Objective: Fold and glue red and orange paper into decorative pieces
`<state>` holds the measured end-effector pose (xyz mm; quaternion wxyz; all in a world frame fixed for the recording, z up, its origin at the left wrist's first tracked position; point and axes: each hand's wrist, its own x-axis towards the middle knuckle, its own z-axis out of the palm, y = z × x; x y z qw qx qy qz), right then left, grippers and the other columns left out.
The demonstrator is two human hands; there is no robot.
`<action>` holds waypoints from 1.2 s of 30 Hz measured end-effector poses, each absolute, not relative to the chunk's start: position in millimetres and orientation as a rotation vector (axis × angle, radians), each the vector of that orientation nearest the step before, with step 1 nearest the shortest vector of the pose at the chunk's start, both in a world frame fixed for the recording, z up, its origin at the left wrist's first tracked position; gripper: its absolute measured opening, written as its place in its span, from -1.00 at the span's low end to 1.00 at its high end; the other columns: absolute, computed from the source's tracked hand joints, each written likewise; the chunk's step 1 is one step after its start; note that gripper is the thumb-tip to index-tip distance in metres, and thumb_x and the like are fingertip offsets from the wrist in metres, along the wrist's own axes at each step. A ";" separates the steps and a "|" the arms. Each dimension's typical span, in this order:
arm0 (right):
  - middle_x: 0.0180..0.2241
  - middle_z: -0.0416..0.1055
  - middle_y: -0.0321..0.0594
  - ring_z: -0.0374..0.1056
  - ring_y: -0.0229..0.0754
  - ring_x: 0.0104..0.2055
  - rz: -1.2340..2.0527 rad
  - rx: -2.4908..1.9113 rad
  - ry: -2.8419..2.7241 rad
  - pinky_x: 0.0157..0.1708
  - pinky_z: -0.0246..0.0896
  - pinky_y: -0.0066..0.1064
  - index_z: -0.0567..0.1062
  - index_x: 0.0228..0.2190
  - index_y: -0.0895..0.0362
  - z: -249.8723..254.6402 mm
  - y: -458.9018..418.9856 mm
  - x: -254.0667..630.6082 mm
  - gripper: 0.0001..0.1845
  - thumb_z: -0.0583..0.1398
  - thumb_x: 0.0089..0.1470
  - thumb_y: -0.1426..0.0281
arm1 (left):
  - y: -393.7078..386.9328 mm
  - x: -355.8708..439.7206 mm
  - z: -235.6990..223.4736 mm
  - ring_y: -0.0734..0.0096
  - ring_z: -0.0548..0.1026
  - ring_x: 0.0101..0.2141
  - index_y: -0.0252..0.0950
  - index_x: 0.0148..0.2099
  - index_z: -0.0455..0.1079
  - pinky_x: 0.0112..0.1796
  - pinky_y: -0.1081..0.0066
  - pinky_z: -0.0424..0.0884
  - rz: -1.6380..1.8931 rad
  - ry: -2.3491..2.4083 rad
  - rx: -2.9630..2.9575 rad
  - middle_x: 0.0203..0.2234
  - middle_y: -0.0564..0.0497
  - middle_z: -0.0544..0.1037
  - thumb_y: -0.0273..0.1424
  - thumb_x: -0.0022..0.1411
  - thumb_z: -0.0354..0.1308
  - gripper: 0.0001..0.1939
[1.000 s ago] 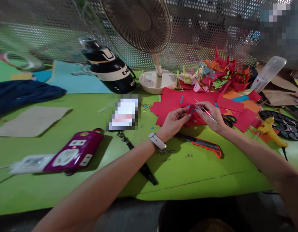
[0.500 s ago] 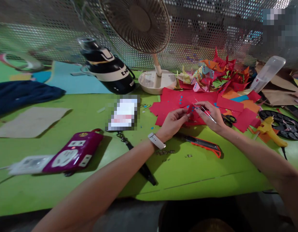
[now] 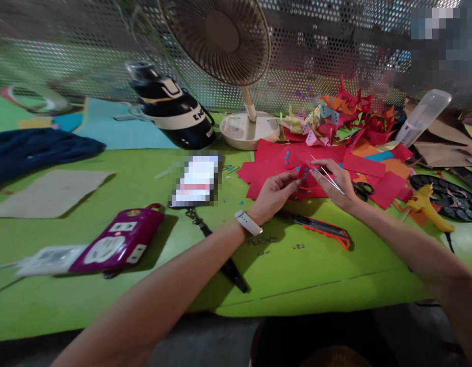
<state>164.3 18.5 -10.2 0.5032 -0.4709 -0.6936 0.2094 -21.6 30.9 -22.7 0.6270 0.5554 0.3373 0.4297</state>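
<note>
My left hand [image 3: 274,196], with a pale watch band at the wrist, pinches a small red paper piece [image 3: 304,173] that carries blue dots. Close on its right, my right hand [image 3: 335,182] is closed on metal tweezers [image 3: 328,181], whose tips lie at the upper edge of that piece. Beneath both hands spread red paper sheets [image 3: 266,158], with a few blue dots [image 3: 287,157] on them. An orange-and-black utility knife [image 3: 323,229] rests on the green table just below the hands. Black-handled scissors [image 3: 363,190] lie beside my right wrist.
Folded coloured paper shapes [image 3: 346,114] are heaped behind the red sheets. A fan [image 3: 249,127] and a black bottle [image 3: 178,120] stand at the back. To the right lie a yellow glue gun [image 3: 429,204] and a black round tray [image 3: 446,196]; leftward, a phone [image 3: 198,181] and purple power bank [image 3: 117,237].
The view has shifted very slightly. Both hands stay in nearly the same place, with the red paper piece turned a little between them and the tweezers still at it.
</note>
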 end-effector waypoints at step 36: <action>-0.34 0.48 -0.28 0.43 -0.23 -0.29 0.746 -1.063 -1.518 -0.22 0.37 -0.33 0.44 -0.19 0.06 -12.6 32.7 170.3 -0.65 0.20 0.14 0.08 | 34.4 -22.3 -26.6 0.34 0.63 -0.32 -0.28 -0.12 0.47 -0.21 0.35 0.55 1.069 0.688 1.288 -0.31 0.02 0.64 -0.15 0.10 0.37 -0.61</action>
